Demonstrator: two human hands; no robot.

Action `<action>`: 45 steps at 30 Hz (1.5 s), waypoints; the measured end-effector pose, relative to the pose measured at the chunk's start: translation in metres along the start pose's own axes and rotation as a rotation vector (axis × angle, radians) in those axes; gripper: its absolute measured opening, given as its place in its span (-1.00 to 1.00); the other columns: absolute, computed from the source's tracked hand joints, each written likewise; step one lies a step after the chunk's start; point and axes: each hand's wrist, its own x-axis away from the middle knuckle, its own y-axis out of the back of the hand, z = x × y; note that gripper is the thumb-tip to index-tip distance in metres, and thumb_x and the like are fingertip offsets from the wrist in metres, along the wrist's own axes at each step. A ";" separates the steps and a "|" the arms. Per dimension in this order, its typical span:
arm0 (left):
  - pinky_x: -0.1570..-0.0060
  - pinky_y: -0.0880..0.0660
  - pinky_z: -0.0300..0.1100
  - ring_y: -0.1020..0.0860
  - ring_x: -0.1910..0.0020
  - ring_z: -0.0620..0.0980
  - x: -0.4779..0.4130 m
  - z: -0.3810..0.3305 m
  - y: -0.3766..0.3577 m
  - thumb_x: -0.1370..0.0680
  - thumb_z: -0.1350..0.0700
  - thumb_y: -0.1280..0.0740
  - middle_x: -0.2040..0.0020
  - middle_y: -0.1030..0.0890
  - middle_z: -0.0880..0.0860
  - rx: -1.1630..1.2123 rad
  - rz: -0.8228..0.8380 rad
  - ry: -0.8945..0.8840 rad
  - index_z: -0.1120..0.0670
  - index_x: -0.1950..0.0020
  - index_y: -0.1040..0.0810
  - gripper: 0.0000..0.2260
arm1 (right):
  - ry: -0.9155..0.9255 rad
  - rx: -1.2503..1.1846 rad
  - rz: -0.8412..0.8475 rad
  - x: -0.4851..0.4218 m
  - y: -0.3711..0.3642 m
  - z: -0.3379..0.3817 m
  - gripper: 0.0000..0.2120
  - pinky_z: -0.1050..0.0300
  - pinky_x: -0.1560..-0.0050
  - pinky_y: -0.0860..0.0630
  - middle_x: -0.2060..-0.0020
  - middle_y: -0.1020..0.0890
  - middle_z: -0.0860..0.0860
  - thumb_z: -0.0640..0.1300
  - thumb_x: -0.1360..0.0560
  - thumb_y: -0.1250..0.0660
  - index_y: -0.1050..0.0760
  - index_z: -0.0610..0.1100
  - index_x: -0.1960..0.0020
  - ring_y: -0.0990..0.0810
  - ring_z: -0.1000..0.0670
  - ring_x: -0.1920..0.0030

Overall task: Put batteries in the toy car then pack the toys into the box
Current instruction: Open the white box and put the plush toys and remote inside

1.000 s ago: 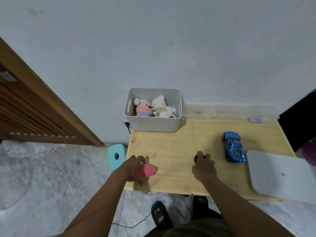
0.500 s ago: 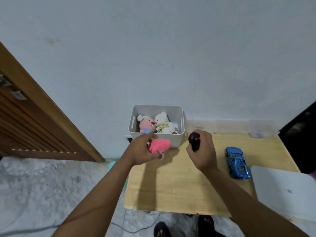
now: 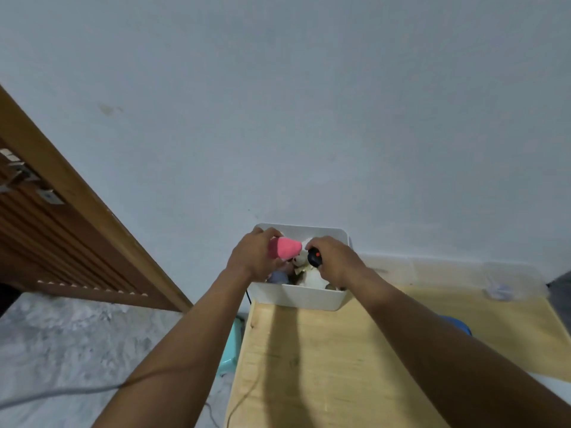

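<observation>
The pink toy [image 3: 284, 247] hangs just above the left half of the box [image 3: 296, 296]. The left hand [image 3: 251, 257] wraps it in curled fingers and thumb, the rounded end poking out toward the box's middle. It looks soft and light, a plush thing that should squash rather than slip. A grip round the body is plenty, and it can probably just be dropped in.

Over the box's right half, the right hand [image 3: 335, 261] closes round a small black controller [image 3: 315, 258] with a red button. That one looks hard and smooth, so it is best held across its sides and set down rather than tossed.

Inside the box, below both hands, a white plush bear [image 3: 312, 276] fills much of the space. At its left is a bluish scrap of another toy [image 3: 278, 277], but the left hand covers most of it, so what it is cannot be told.

From the box toward the person runs the wooden table [image 3: 309, 366]. Right of the box and nearer the person, only a blue sliver of the toy car [image 3: 462, 326] peeps out behind the right forearm. Whether its batteries are in cannot be seen. Farther right of the box, a clear container [image 3: 506, 282] by the wall is too blurred to read.
</observation>
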 end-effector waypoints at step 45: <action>-0.05 -0.50 -0.22 -0.62 0.05 -0.01 0.015 -0.272 -0.155 -0.55 0.03 -0.44 -0.12 -0.68 0.03 0.231 0.473 -0.196 -0.02 -0.28 -0.59 -0.70 | -0.779 -0.253 -0.387 0.234 0.061 -0.262 -0.81 0.11 -0.10 -0.49 -0.03 -0.67 0.05 -0.02 -0.49 -0.36 -0.59 0.06 -0.10 -0.60 -0.05 -0.13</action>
